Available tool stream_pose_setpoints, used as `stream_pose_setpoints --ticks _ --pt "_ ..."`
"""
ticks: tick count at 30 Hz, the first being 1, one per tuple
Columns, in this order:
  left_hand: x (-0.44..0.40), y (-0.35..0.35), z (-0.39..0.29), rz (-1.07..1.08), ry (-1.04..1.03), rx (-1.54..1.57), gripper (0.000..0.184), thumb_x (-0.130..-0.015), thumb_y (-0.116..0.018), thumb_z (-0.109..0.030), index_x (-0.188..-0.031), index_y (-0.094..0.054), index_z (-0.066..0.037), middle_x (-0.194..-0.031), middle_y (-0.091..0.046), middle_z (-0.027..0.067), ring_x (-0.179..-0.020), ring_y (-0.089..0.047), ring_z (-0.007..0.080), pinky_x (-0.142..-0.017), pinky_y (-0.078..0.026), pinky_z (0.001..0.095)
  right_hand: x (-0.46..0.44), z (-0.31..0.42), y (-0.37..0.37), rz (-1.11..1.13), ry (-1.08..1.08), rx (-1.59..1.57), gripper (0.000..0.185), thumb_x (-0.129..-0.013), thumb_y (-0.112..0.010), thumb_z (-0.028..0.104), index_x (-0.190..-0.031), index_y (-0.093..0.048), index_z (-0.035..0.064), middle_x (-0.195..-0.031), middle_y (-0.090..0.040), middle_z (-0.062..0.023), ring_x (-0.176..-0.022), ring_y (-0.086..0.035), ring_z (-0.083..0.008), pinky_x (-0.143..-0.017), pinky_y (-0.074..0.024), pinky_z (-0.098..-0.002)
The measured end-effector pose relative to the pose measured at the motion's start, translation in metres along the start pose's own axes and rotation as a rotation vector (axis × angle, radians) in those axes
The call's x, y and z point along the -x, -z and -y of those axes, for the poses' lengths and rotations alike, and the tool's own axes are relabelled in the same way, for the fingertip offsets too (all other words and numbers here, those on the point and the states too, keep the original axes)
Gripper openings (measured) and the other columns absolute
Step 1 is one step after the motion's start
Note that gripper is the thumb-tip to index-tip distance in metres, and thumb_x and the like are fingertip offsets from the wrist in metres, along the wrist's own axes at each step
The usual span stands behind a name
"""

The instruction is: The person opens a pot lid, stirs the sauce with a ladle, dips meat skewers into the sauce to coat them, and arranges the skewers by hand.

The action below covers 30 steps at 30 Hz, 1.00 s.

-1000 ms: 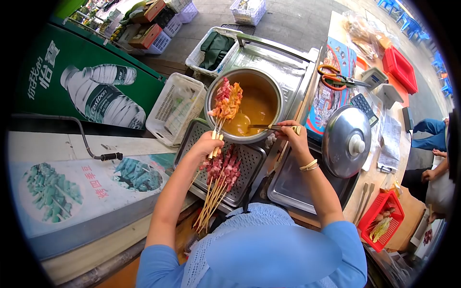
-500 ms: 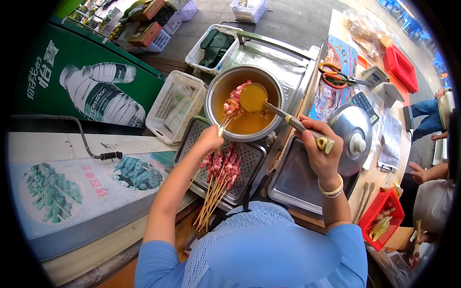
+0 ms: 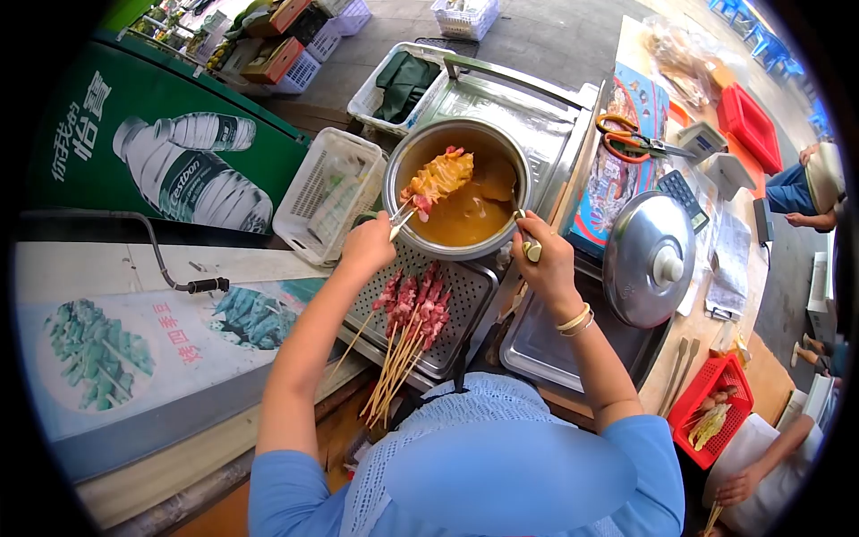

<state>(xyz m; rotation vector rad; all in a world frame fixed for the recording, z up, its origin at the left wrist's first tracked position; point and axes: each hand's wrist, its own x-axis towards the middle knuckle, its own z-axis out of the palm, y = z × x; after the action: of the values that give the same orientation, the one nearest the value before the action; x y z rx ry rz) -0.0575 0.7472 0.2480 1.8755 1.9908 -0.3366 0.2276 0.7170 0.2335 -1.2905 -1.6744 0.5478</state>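
Note:
My left hand (image 3: 368, 244) is closed round a bunch of meat skewers (image 3: 440, 179). Their meat, coated in yellow-brown sauce, is over the steel pot (image 3: 391, 201). The thin stems between hand and meat look shiny. In my right hand (image 3: 548, 268) is a ladle (image 3: 531, 248), gripped by its handle, with its bowl down in the brown sauce (image 3: 461, 224) and mostly hidden. Below the pot, raw meat skewers (image 3: 416, 309) lie piled on a perforated steel tray (image 3: 463, 291), their bare sticks pointing toward my body.
A pot lid (image 3: 640, 268) rests right of a steel tray (image 3: 546, 345). Orange-handled scissors (image 3: 626, 140) lie farther back. White baskets (image 3: 309, 219) stand left of the pot. A red basket (image 3: 707, 425) of food is at right, near another person's hand (image 3: 738, 483).
The ladle went from above the skewers down into the sauce as my right hand moved left and lower. My left hand shifted slightly left and up; the meat now carries a thick sauce coating.

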Motion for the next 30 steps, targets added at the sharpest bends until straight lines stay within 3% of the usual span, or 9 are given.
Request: stream_pose_setpoints --ticks 4,6,12,15,17,20,25,28,30 --pt "0.002 0.014 0.007 -0.091 -0.063 -0.093 0.023 -0.070 -0.050 -0.003 -0.092 -0.046 -0.001 -0.080 -0.061 0.0225 -0.076 -0.060 0.0397 -0.066 -0.046 0.0490 0.010 -0.031 -0.026 -0.001 -0.139 -0.048 0.019 -0.077 -0.062 0.007 -0.094 -0.060 0.0021 -0.102 -0.061 -0.0222 -0.099 -0.060 -0.0319 -0.080 -0.0492 -0.0357" --pt "0.002 0.019 0.010 -0.153 -0.112 -0.169 0.022 -0.072 -0.052 -0.004 -0.093 -0.047 -0.001 -0.081 -0.062 0.0190 -0.077 -0.062 0.0376 -0.069 -0.049 0.0461 0.007 -0.041 -0.039 -0.086 -0.289 -0.273 0.021 -0.078 -0.061 0.007 -0.098 -0.060 0.0018 -0.107 -0.061 -0.0213 -0.102 -0.060 -0.0291 -0.084 -0.0472 -0.0329" --pt "0.005 0.042 0.005 -0.182 -0.153 -0.223 0.021 -0.070 -0.053 -0.003 -0.090 -0.048 -0.001 -0.082 -0.063 0.0183 -0.076 -0.062 0.0366 -0.066 -0.049 0.0460 0.000 -0.057 -0.063 0.063 -0.363 -0.472 0.022 -0.080 -0.060 0.008 -0.101 -0.060 0.0005 -0.111 -0.061 -0.0152 -0.101 -0.058 -0.0188 -0.086 -0.0431 -0.0271" --pt "-0.001 0.043 0.005 -0.184 -0.172 -0.263 0.022 -0.069 -0.055 -0.003 -0.090 -0.048 -0.001 -0.082 -0.063 0.0174 -0.076 -0.062 0.0349 -0.064 -0.050 0.0449 0.007 -0.071 -0.067 0.148 -0.437 -0.611 0.021 -0.081 -0.059 0.008 -0.101 -0.060 -0.0001 -0.104 -0.063 -0.0129 -0.094 -0.061 -0.0165 -0.082 -0.0452 -0.0258" --pt "-0.005 0.047 0.001 -0.170 -0.174 -0.261 0.022 -0.068 -0.054 -0.003 -0.090 -0.047 -0.001 -0.080 -0.062 0.0177 -0.075 -0.062 0.0350 -0.064 -0.048 0.0449 0.014 -0.070 -0.061 0.191 -0.618 -0.793 0.019 -0.084 -0.057 0.009 -0.099 -0.059 -0.0016 -0.093 -0.064 -0.0094 -0.083 -0.063 -0.0132 -0.074 -0.0486 -0.0239" --pt "-0.013 0.047 -0.002 -0.163 -0.193 -0.300 0.022 -0.068 -0.054 -0.003 -0.089 -0.047 -0.001 -0.080 -0.062 0.0171 -0.074 -0.062 0.0335 -0.063 -0.048 0.0434 0.019 -0.060 -0.033 0.135 -0.670 -0.881 0.017 -0.086 -0.055 0.010 -0.098 -0.059 -0.0025 -0.084 -0.063 -0.0064 -0.075 -0.063 -0.0107 -0.068 -0.0512 -0.0219" --pt "-0.033 0.032 -0.011 -0.193 -0.195 -0.448 0.020 -0.069 -0.057 -0.005 -0.088 -0.050 -0.002 -0.080 -0.063 0.0138 -0.074 -0.064 0.0277 -0.061 -0.051 0.0377 0.008 -0.028 0.025 0.046 -0.610 -0.764 0.016 -0.089 -0.053 0.009 -0.096 -0.059 -0.0037 -0.084 -0.063 -0.0076 -0.070 -0.064 -0.0127 -0.063 -0.0535 -0.0221" --pt "-0.040 0.029 -0.021 -0.202 -0.217 -0.594 0.020 -0.076 -0.059 -0.012 -0.094 -0.054 -0.005 -0.084 -0.065 0.0089 -0.078 -0.066 0.0197 -0.057 -0.052 0.0321 -0.005 0.006 0.058 0.030 -0.591 -0.710 0.015 -0.089 -0.052 0.007 -0.095 -0.060 -0.0045 -0.085 -0.063 -0.0089 -0.069 -0.065 -0.0135 -0.064 -0.0536 -0.0222" --pt "-0.043 0.027 -0.030 -0.160 -0.188 -0.647 0.021 -0.078 -0.058 -0.013 -0.097 -0.054 -0.006 -0.088 -0.065 0.0071 -0.080 -0.066 0.0181 -0.056 -0.052 0.0316 -0.013 0.027 0.071 -0.002 -0.457 -0.652 0.015 -0.089 -0.052 0.006 -0.096 -0.060 -0.0052 -0.088 -0.064 -0.0100 -0.072 -0.064 -0.0131 -0.065 -0.0532 -0.0219"
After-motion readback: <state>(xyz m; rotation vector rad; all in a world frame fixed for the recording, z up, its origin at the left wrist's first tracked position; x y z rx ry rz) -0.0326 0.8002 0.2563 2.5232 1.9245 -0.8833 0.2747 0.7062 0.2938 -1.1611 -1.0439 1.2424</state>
